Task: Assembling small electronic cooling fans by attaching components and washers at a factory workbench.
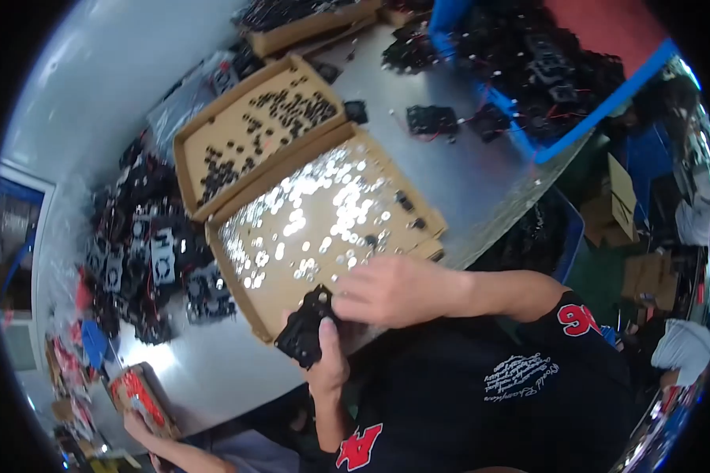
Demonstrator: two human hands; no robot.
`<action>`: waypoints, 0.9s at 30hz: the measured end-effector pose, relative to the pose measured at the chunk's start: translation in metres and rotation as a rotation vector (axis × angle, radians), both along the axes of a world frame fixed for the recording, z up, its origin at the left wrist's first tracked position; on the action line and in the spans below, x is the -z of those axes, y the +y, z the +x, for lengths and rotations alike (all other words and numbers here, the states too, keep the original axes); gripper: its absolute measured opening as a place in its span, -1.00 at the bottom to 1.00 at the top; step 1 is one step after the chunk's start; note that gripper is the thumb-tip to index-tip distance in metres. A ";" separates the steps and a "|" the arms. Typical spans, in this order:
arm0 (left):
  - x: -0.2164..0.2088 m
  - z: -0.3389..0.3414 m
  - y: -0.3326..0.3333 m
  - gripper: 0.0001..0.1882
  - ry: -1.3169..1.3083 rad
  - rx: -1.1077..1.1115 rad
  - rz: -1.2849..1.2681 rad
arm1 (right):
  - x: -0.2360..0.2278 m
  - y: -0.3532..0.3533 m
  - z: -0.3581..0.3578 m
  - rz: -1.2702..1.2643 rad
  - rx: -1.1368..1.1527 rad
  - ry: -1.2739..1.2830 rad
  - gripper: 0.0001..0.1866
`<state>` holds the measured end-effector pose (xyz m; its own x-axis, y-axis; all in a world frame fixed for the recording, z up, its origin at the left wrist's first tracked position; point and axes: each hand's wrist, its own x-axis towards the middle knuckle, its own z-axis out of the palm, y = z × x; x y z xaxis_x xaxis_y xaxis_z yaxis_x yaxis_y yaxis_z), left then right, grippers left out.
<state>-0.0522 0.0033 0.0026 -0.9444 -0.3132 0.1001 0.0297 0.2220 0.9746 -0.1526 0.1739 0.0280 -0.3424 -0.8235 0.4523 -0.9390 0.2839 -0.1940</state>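
My left hand (pixel 329 364) grips a black plastic housing (pixel 301 334) by its near side, the thumb lying along its face. The part is tilted over the near edge of a cardboard tray. My right hand (pixel 394 290) is at the housing's upper right corner, its fingers drawn together against it. Whatever sits between those fingertips is hidden. Beneath and beyond my hands, the cardboard tray (pixel 280 251) holds many small shiny silver discs and a few black pieces.
A second cardboard tray (pixel 213 142) with small black round parts adjoins it. Black assemblies (pixel 146 244) are heaped at left. A blue-rimmed bin (pixel 599 114) holds wired black assemblies at far right. At lower left, another person's hand (pixel 136 426) touches a box with red pieces (pixel 138 394).
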 end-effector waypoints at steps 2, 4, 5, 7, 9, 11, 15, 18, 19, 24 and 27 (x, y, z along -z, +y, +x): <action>0.008 0.000 -0.001 -0.73 0.031 0.031 -0.040 | 0.002 0.002 0.001 0.035 -0.021 0.023 -0.81; 0.005 -0.001 0.002 -0.71 0.014 0.073 0.055 | -0.003 0.008 0.001 0.108 0.029 0.024 -0.81; 0.006 -0.001 0.002 -0.69 -0.031 0.084 0.137 | -0.005 0.009 0.001 0.169 0.045 0.000 -0.82; 0.017 0.001 0.000 -0.65 -0.057 0.045 0.155 | -0.004 0.011 0.001 0.041 0.041 0.075 -0.86; 0.031 0.001 -0.002 -0.66 -0.028 0.017 0.153 | -0.006 0.010 0.000 -0.082 -0.028 0.136 -0.88; 0.043 0.001 -0.006 -0.66 -0.085 0.011 0.140 | -0.004 0.008 0.001 -0.020 0.002 0.159 -0.87; 0.041 -0.006 -0.001 -0.61 0.019 -0.011 0.336 | 0.015 0.002 0.000 -0.009 0.078 0.177 -0.83; 0.033 -0.006 -0.015 -0.52 -0.052 0.126 0.218 | 0.013 0.004 -0.002 -0.062 0.071 0.206 -0.81; 0.041 -0.006 -0.014 -0.53 -0.121 0.087 0.315 | 0.012 0.006 -0.003 -0.058 0.025 0.229 -0.80; 0.022 -0.002 -0.004 -0.51 -0.073 0.085 0.063 | 0.025 0.005 0.002 0.113 0.129 0.067 -0.82; 0.044 -0.002 -0.011 -0.52 -0.128 0.085 0.342 | 0.016 0.006 -0.001 -0.090 0.091 0.241 -0.83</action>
<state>-0.0542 -0.0076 -0.0412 -0.9666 -0.2276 -0.1176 -0.0932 -0.1152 0.9890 -0.1533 0.1801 0.0117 -0.2866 -0.7474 0.5994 -0.9327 0.3606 0.0037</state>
